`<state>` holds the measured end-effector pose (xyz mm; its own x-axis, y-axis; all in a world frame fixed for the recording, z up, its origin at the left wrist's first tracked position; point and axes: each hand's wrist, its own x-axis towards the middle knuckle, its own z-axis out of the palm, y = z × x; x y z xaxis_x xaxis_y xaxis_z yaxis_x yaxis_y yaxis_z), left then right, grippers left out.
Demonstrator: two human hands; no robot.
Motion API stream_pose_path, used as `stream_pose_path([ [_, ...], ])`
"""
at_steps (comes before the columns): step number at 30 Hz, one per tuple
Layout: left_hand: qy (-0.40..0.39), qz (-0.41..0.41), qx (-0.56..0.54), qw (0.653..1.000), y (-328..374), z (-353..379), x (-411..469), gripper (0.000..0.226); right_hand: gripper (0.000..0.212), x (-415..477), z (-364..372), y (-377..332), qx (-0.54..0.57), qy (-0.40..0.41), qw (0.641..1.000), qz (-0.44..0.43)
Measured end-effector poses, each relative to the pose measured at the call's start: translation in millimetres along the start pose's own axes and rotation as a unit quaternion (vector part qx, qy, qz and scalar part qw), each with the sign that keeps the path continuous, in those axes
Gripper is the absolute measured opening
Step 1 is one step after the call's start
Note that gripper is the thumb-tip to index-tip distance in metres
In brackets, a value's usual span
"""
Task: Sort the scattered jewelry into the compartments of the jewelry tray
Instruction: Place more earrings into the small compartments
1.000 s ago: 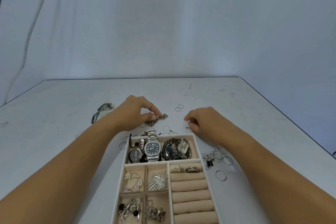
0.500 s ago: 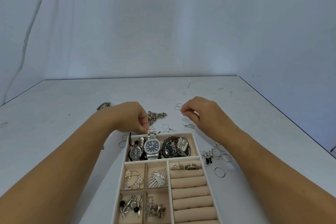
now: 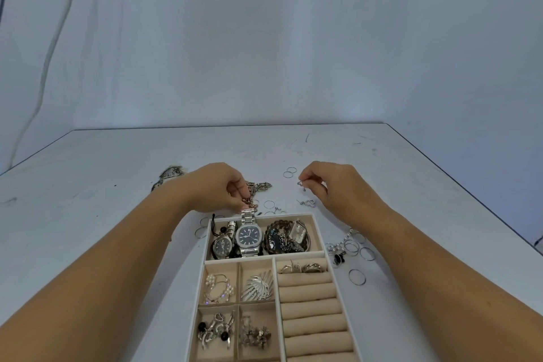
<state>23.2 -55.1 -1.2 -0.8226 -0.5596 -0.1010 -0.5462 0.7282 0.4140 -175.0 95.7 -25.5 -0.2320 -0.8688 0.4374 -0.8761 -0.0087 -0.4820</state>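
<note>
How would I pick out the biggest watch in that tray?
Start at the beige tray and look in its wide far compartment. The watch lies in the middle, between a smaller round watch and a bracelet tangle. It alone has a squarish dark-blue dial on a steel band.

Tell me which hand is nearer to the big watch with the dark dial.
Left. The left hand pinches a chain just beyond the watch, near its band; the right hand, pinching an earring, is farther, beyond and rightward.
</note>
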Motion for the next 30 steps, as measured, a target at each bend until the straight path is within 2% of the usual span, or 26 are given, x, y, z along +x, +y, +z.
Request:
stream_pose_path([
  [6,0.018,0.01,-0.008,1.0,3.5,2.1,0.0,0.005,0.012,-0.2,-1.3,0.7,0.007,0.001,1.0,0.016],
  [12,0.122,0.027,-0.039,0.991,4.9,2.6,2.4,0.006,0.012,-1.0,-2.7,-0.6,0.009,-0.001,1.0,0.024],
  [16,0.089,0.022,0.001,0.996,6.0,6.5,3.6,0.002,0.012,-1.2,-2.7,2.0,0.014,-0.005,0.999,0.031],
  [20,0.091,0.052,-0.018,0.994,21.9,9.1,7.7,0.011,0.012,-0.6,-5.5,3.3,0.024,0.005,0.998,0.051],
  [25,0.029,0.101,0.003,0.994,53.8,20.6,23.1,0.016,0.012,-3.1,-15.1,7.5,0.021,0.024,0.998,0.057],
  [30,0.009,0.099,-0.023,0.995,64.9,20.9,37.6,0.019,0.012,-5.6,-20.0,11.8,0.018,0.03,0.998,0.052],
])
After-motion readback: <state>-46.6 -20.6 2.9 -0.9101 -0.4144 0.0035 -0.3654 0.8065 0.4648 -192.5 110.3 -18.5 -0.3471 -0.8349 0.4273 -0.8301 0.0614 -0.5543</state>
